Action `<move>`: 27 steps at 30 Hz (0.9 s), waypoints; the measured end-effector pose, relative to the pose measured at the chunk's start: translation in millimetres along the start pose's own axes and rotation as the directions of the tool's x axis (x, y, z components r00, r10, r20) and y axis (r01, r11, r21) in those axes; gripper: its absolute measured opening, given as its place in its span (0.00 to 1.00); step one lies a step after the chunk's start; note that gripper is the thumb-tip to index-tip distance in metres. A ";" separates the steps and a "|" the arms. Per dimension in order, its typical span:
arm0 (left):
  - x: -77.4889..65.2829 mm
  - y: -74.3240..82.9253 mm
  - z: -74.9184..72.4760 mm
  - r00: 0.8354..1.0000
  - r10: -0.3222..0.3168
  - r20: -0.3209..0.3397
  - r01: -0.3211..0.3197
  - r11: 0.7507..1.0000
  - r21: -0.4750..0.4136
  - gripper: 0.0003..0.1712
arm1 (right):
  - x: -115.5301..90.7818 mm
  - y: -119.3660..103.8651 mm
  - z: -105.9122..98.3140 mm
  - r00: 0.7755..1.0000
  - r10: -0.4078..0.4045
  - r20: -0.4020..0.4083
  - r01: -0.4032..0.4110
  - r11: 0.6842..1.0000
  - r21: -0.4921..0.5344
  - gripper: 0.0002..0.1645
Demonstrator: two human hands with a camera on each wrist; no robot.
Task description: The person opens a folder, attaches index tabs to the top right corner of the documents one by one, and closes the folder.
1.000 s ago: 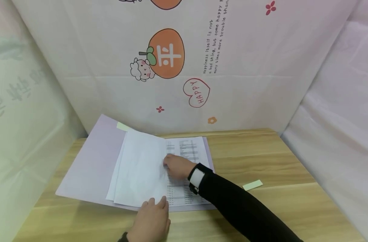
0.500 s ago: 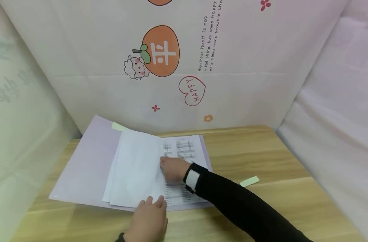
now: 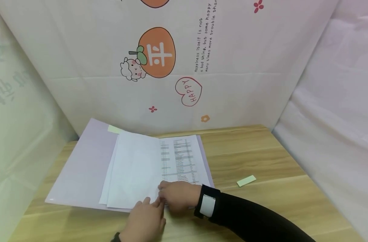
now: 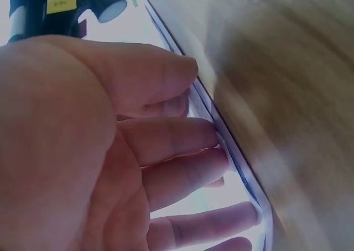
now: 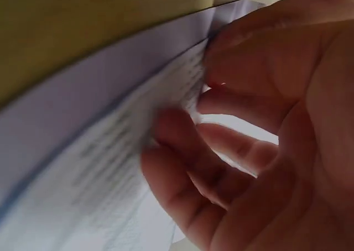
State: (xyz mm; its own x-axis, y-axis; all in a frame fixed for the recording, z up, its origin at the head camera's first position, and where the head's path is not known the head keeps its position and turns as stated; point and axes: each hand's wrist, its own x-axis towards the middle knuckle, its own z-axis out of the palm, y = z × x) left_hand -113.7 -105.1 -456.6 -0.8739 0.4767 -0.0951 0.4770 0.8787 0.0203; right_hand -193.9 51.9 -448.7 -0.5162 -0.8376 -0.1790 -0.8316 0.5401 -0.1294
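Observation:
A pale purple folder (image 3: pixel 78 174) lies spread on the table, its left cover tilted up off the wood. White sheets (image 3: pixel 132 171) are turned over to the left, showing a blank side. To the right of the fold is a page (image 3: pixel 184 156) printed with columns of text and grey bands. My left hand (image 3: pixel 146 220) rests its extended fingertips on the near edge, beside the fold. My right hand (image 3: pixel 179 195), fingers loosely bent, touches the near end of the fold close to the left fingertips. Its palm hides the page's lower part.
A light green paper strip (image 3: pixel 246 180) lies on the wooden table (image 3: pixel 238 151) right of the folder. Another green strip (image 3: pixel 113 129) sticks out at the top of the left cover. A printed white cloth (image 3: pixel 232 94) hangs behind the table, with plain cloth at the sides.
My right hand has slid along the fold toward the near edge and now meets the left fingertips. More of the printed page shows. The left hand stays at the folder's near edge.

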 end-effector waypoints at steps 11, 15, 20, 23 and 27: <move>1.1 3.9 -4.9 1.000 -0.029 0.011 0.029 1.000 -0.010 0.27 | -57.5 21.2 15.6 0.989 0.102 -0.107 -0.113 0.989 -0.095 0.18; 1.3 3.9 -5.7 0.999 -0.036 0.031 0.036 0.999 -0.007 0.27 | -85.4 36.0 20.2 0.976 0.171 -0.134 -0.184 0.979 -0.088 0.14; 1.2 2.4 -6.0 0.998 -0.042 0.039 0.043 0.999 -0.011 0.27 | -104.7 40.9 21.1 0.964 0.218 -0.155 -0.228 0.972 -0.055 0.16; 2.6 2.3 -5.3 0.998 -0.048 0.048 0.050 0.998 -0.023 0.27 | -107.7 38.6 21.2 0.959 0.229 -0.168 -0.240 0.969 -0.050 0.17; 4.9 3.5 -3.8 0.998 -0.041 0.052 0.042 0.999 -0.022 0.28 | -108.1 36.5 23.4 0.951 0.252 -0.178 -0.264 0.963 -0.046 0.16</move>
State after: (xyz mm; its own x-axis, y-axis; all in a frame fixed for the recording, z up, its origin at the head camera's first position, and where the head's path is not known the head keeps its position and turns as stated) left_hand -116.6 -99.6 -453.2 -0.8869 0.4380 -0.1471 0.4374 0.8985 0.0384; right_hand -163.7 164.1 -456.9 -0.7373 -0.6749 -0.0297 -0.6741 0.7379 -0.0321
